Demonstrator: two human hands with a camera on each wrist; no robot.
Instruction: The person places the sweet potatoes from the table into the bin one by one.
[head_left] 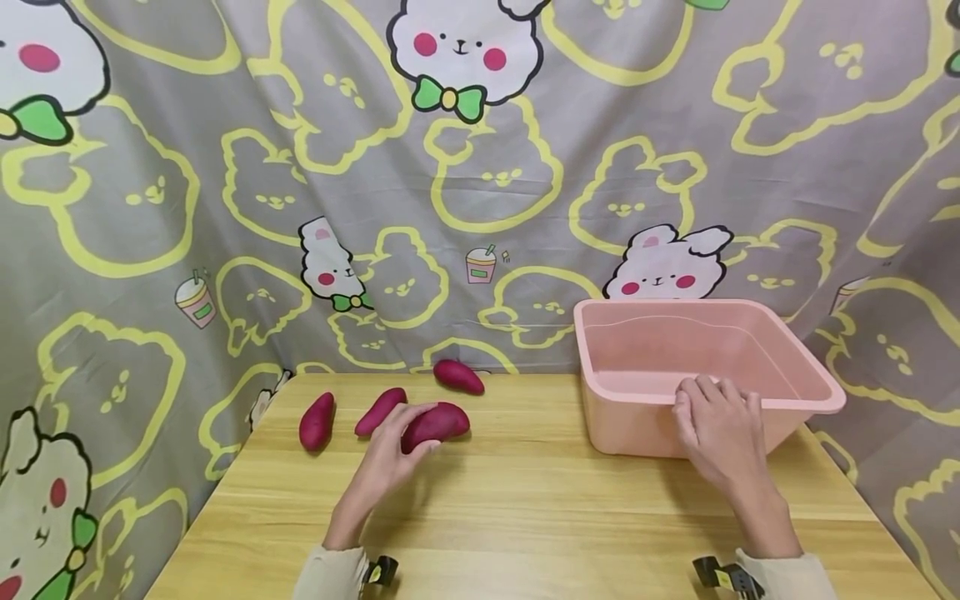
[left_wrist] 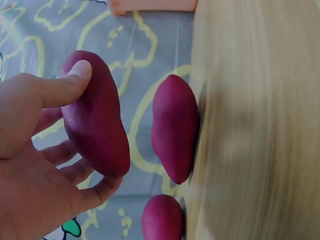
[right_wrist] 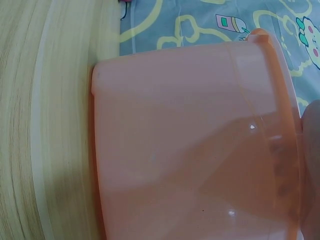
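Note:
My left hand (head_left: 390,446) grips a purple-red sweet potato (head_left: 438,423), thumb on one side and fingers curled round the other. In the left wrist view this held sweet potato (left_wrist: 97,120) is raised off the tabletop. Close behind the hand lies a second sweet potato (head_left: 381,412), with another (head_left: 317,422) to its left and one more (head_left: 459,377) near the back edge. On the right, my right hand (head_left: 720,429) holds the near rim of a pink plastic basin (head_left: 630,429), fingers curled over it. The right wrist view shows mostly the basin's outer wall (right_wrist: 175,140).
A wooden table (head_left: 510,517) carries everything. Along its back and sides hangs a grey curtain (head_left: 525,242) printed with cartoon rabbits and yellow outlines. The basin stands upright at the back right, its near inside partly hidden by the front wall and hand.

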